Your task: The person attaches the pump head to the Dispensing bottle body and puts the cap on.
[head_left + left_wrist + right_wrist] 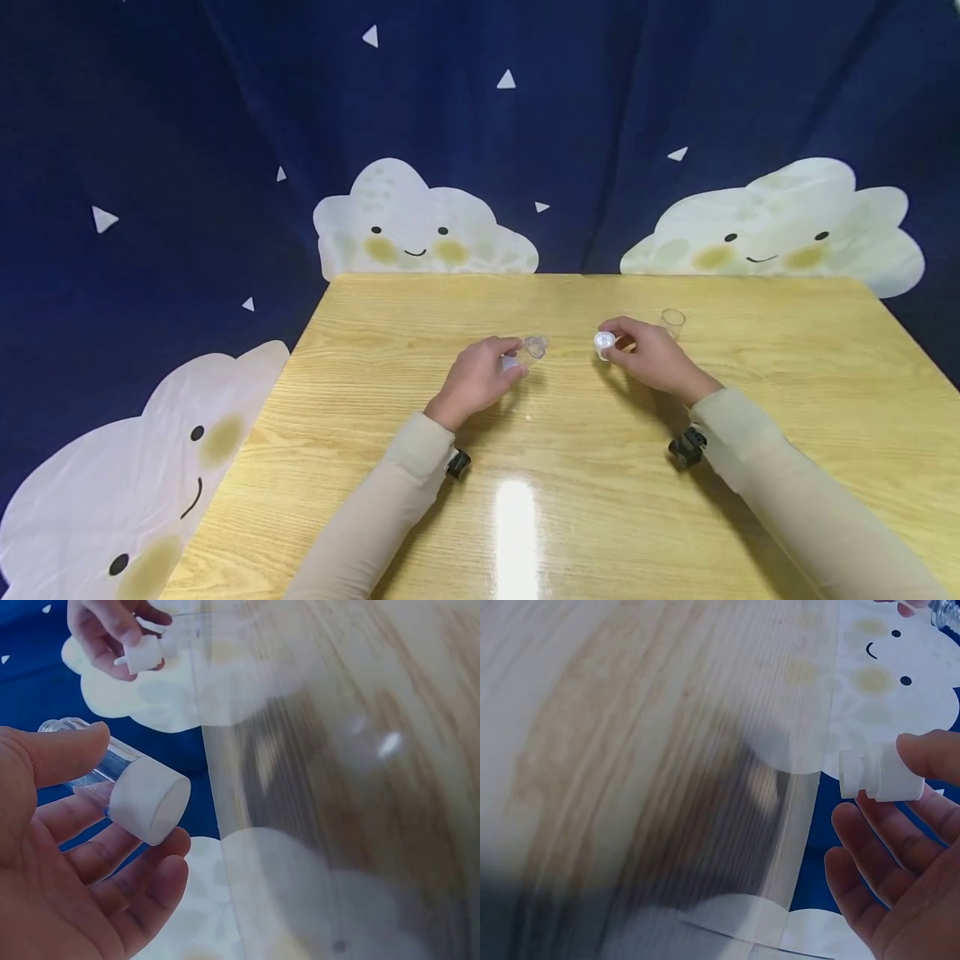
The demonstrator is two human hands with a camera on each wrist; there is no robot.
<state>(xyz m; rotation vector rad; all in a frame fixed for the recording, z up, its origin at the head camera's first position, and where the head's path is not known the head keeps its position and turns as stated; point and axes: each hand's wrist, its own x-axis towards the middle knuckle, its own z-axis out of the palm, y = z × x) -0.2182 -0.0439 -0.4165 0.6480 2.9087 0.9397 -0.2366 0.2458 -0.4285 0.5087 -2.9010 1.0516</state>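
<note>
Hovering over the tabletop point(600, 508), the left hand point(474, 379) grips a white-capped clear bottle point(129, 778), the right hand point(657, 357) a white piece point(882, 775).

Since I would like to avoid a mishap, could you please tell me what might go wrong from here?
The clear bottle could slip, since the left hand pinches it above the table. The white piece might likewise drop from the right hand. The clear cup, close to the right hand, could perhaps get knocked.
</note>
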